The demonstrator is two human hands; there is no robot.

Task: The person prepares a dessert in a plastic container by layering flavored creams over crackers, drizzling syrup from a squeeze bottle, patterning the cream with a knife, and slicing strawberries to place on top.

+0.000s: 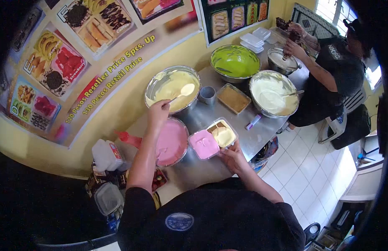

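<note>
Holding creamy spoon (187, 89), square plastic tubs (218, 147)

The counter (201, 172) is smooth, shiny metal. The held tub (208, 158) is clear plastic, its pink cream (203, 143) smooth and glossy. The shirt (231, 215) is matt cloth.

Across the bottom of the frame spreads a black shirt (240, 219) of plain cloth, marked left of centre by an oval emblem (179, 221) in blue with a paler edge and light markings inside, too small to read. The short left sleeve (137, 205) at lower left and the short right sleeve (291, 217) at lower right are the same black, each loose and ending near the elbow. Beyond the sleeve ends, the left forearm (144, 159), right forearm (261, 182), left hand (159, 111) and right hand (234, 159) are bare.
</note>
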